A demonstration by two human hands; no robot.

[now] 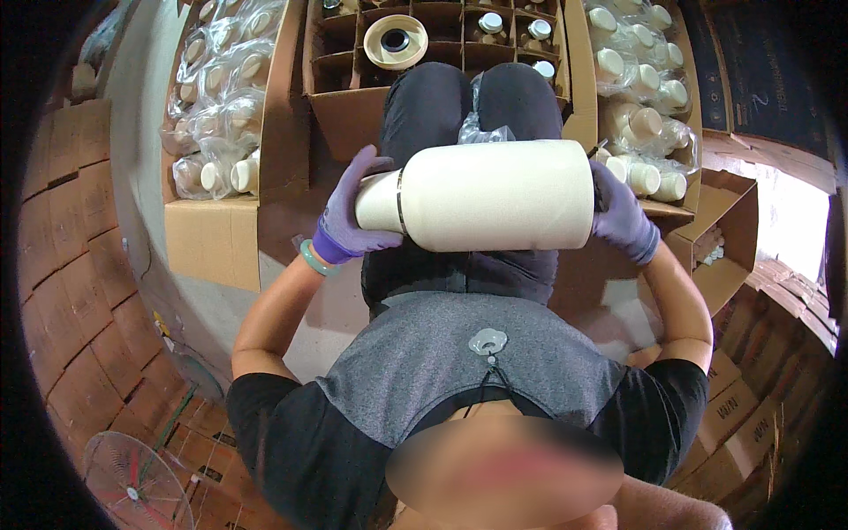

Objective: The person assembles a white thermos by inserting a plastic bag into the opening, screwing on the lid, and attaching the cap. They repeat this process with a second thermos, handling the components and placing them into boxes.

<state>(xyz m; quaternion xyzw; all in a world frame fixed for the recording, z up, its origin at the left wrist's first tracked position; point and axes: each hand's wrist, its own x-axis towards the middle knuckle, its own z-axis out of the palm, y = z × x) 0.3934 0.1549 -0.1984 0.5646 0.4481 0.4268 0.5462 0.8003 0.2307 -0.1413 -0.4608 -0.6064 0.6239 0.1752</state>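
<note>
A large cream thermos flask lies sideways above my lap, held between my two hands. Its narrower cap end points left, and a thin metallic ring circles the neck. My left hand, in a purple glove, wraps round the cap with thumb and fingers on opposite sides. At the other end my right hand, gloved alike, grips the base; part of its fingers is hidden behind the flask. Crumpled clear plastic sits between my knees, just beyond the flask.
Ahead stands a divided carton with white-capped bottles and a round cream piece with a dark centre. Cartons of plastic-wrapped, cream-topped flasks flank it, left and right. Stacked boxes and a fan are at left.
</note>
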